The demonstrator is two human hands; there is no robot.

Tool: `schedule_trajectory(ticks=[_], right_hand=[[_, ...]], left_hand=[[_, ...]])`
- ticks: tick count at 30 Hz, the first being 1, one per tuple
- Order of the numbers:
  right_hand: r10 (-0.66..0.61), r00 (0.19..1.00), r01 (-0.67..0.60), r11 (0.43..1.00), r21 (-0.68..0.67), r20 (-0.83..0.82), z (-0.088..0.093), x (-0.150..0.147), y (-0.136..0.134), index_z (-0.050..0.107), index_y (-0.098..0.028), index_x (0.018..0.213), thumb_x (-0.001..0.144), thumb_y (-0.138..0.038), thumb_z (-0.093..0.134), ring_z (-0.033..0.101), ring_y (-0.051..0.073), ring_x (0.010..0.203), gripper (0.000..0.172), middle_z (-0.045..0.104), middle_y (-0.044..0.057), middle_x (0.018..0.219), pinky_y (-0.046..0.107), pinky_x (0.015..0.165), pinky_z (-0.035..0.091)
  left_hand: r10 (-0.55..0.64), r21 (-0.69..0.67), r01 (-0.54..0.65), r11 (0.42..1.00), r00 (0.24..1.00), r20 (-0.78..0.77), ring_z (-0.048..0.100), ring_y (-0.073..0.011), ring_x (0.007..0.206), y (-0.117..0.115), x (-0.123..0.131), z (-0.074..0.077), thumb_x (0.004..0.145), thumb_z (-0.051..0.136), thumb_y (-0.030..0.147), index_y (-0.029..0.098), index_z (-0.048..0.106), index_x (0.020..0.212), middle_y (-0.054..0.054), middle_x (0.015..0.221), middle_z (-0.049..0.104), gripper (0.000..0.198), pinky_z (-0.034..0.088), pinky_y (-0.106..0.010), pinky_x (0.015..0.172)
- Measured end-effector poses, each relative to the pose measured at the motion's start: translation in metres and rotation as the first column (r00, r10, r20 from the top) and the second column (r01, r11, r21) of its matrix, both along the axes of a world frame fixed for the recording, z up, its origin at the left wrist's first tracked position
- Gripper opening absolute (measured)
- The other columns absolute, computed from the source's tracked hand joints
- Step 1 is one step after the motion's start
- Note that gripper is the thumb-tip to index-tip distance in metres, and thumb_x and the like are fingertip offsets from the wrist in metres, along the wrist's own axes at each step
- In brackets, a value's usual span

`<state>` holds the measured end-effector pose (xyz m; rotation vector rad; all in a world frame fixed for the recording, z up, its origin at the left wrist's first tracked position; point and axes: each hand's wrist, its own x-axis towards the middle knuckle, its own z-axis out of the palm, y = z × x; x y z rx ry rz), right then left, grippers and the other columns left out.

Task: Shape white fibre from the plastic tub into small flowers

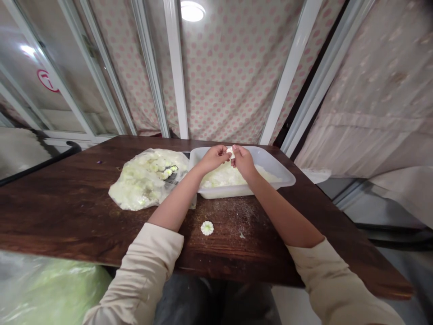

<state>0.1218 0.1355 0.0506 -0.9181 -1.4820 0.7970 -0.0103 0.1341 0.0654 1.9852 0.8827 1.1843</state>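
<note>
My left hand [215, 159] and my right hand [242, 160] meet above a white plastic tub [282, 174]. Between their fingertips is a small white flower piece [230, 152], pinched from both sides. Loose white and pale green pieces [225, 177] lie inside the tub. Left of it, a clear plastic bag [135, 183] holds many pale flower pieces, some showing at its opening. A single white flower with a green centre [207, 228] rests on the dark wooden table [230, 253], nearer to me than the tub.
White crumbs are scattered on the table in front of the tub. A large bag with light green contents [57, 289] stands below the table's left front edge. Behind the table are white frames and a dotted curtain [230, 81].
</note>
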Motion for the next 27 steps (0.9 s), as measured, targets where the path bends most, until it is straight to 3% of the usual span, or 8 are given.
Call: schedule_trajectory(ticks=[7, 14, 27], right_hand=[[-0.12, 0.976, 0.096, 0.986, 0.139, 0.18, -0.005, 0.003, 0.002, 0.043, -0.019, 0.063, 0.082, -0.059, 0.037, 0.042, 0.009, 0.042, 0.044, 0.041, -0.004, 0.047, 0.021, 0.043, 0.033], [-0.214, 0.953, 0.154, 0.951, 0.269, 0.213, -0.005, 0.002, 0.002, 0.04, -0.02, 0.061, 0.085, -0.054, 0.034, 0.039, 0.01, 0.047, 0.043, 0.04, -0.003, 0.049, 0.023, 0.047, 0.031], [-0.389, 0.856, 0.216, 0.867, 0.449, 0.34, 0.004, -0.002, -0.015, 0.038, -0.018, 0.06, 0.087, -0.033, 0.038, 0.035, 0.011, 0.054, 0.031, 0.04, -0.002, 0.055, 0.025, 0.054, 0.025]], left_hand=[[0.024, -0.134, -0.019, 0.991, 0.999, 0.033, 0.052, -0.0083, 0.058, 0.001, 0.0, -0.001, 0.072, 0.053, 0.023, 0.015, 0.045, 0.066, -0.001, 0.061, 0.055, 0.013, 0.039, -0.021, 0.055], [0.148, -0.062, -0.145, 0.987, 0.988, 0.035, 0.052, -0.0085, 0.056, -0.007, 0.006, 0.004, 0.068, 0.053, 0.02, 0.016, 0.042, 0.064, 0.001, 0.058, 0.055, 0.012, 0.037, -0.02, 0.052], [0.169, -0.14, -0.159, 0.977, 0.984, 0.059, 0.052, -0.008, 0.052, -0.008, 0.006, 0.008, 0.068, 0.052, 0.015, 0.017, 0.038, 0.062, 0.002, 0.053, 0.052, 0.016, 0.039, -0.02, 0.05]])
